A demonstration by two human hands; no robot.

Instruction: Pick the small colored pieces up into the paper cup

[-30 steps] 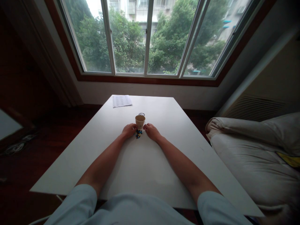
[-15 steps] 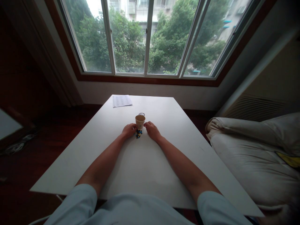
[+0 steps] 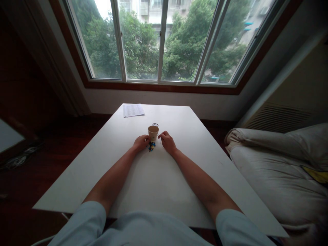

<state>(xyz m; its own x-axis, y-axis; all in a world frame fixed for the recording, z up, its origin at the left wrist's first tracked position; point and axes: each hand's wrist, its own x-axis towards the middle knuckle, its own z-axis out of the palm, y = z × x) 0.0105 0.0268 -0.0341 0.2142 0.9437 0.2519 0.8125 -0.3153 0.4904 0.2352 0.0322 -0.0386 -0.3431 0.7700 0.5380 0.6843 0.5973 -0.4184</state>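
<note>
A light brown paper cup stands upright on the white table, its open mouth facing up. My left hand rests at the cup's lower left side, fingers closed against it. To the right of the cup is my right hand, a little apart from it; the index finger points toward the cup and the fingers are apart, with nothing visible in them. Several small blue, yellow and dark pieces lie in a loose pile just in front of the cup, too small to name.
Behind the cup lies a thin dark loop. Printed sheets of paper lie at the far left corner of the white table. A window is beyond it, and a cushioned seat stands to the right.
My right hand has shifted slightly away from the cup, and its index finger has straightened. The left hand and the cup have barely moved.
</note>
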